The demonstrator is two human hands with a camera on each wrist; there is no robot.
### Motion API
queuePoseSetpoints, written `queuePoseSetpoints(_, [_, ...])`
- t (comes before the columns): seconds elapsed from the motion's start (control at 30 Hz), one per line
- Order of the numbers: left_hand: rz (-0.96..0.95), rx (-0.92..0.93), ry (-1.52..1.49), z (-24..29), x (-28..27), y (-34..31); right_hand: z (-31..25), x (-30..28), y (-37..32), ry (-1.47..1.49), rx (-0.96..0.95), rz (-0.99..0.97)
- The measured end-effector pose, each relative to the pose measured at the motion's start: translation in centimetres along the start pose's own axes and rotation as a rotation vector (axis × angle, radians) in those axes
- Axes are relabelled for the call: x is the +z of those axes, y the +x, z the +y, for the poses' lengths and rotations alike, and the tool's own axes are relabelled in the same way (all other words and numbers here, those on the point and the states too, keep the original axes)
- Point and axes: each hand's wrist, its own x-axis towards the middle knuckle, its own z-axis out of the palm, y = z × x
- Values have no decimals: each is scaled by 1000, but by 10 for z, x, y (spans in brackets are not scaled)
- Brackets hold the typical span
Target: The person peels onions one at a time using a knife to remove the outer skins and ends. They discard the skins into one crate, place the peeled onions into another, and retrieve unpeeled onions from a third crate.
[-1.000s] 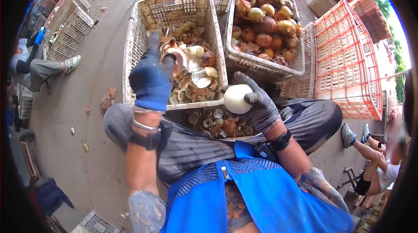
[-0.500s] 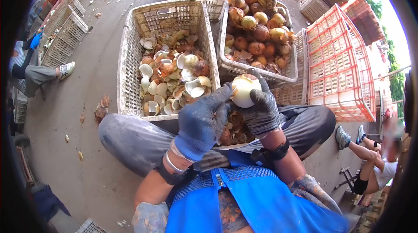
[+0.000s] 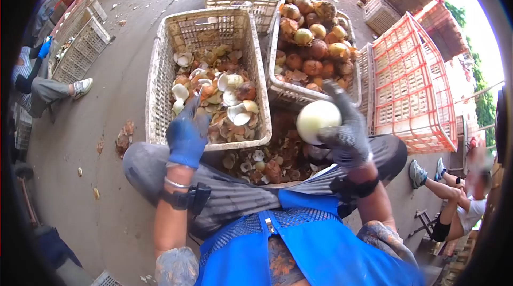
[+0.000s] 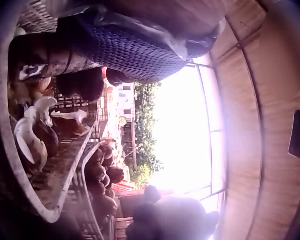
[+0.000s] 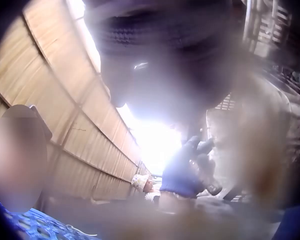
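My right hand (image 3: pixel 347 133), in a grey glove, grips a white peeled onion (image 3: pixel 318 120) from its right side; one finger stretches up past it. In the left wrist view the pale onion (image 4: pixel 182 217) is glary at the bottom. My left hand (image 3: pixel 188 135), gloved in blue, hangs over the near left part of the crate of peelings (image 3: pixel 156 80). A thin pale sliver (image 3: pixel 199 95) like a small blade sticks out between its fingers. In the right wrist view the left hand's (image 5: pixel 185 172) fingers look bent. White and brown layers (image 3: pixel 180 92) lie in the crate.
Right of the peelings crate, another crate (image 3: pixel 355 91) holds unpeeled onions (image 3: pixel 312 67). More scraps (image 3: pixel 272 171) lie between my legs. Red-lined crates (image 3: pixel 409 83) stand at the right, a further crate (image 3: pixel 243 4) behind. People sit at both sides.
My left hand has gone from beside the onion leftward to the peelings crate. The right hand has shifted a little rightward with the onion, which now shows as smooth white.
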Motion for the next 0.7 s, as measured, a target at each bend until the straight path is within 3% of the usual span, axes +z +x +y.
queuePoseSetpoints(0.03, [36, 175, 118, -21, 3, -4, -22, -22, -6, -106, -75, 139])
queuePoseSetpoints(0.07, [-94, -90, 18, -19, -1, -8, -45, -42, -12, -92, -238, 279])
queuePoseSetpoints(0.1, [-107, -80, 4, -11, -4, -11, -57, -73, -8, -360, -533, 535])
queuePoseSetpoints(0.17, [-155, -57, 156, 3, -10, -17, -96, -141, 4, -779, -561, 895])
queuePoseSetpoints(0.23, [-218, -66, 188, 8, -10, -22, -109, -220, 11, -1757, -494, 983])
queuePoseSetpoints(0.3, [-249, -63, 198, 7, -5, -28, -104, -209, 27, -1416, -674, 991])
queuePoseSetpoints(0.37, [-287, -75, 272, 16, -5, -27, -74, -176, 60, -677, -581, 731])
queuePoseSetpoints(0.43, [-341, -166, 186, 30, -9, -25, -31, -152, 116, -510, -359, 510])
queuePoseSetpoints(0.5, [-310, -184, 97, 25, -7, -26, -11, -106, 166, -711, -151, 304])
queuePoseSetpoints(0.57, [-197, -113, -13, 13, 0, -25, 40, -87, 231, -998, -263, 178])
queuePoseSetpoints(0.6, [-190, -120, -64, 8, 1, -25, 58, -75, 256, -976, -210, 132])
queuePoseSetpoints(0.63, [-176, -129, -59, 8, 2, -25, 71, -60, 275, -1124, -280, 125])
queuePoseSetpoints(0.7, [-226, -121, -185, 10, 3, -25, 91, -37, 302, -1331, -233, 97])
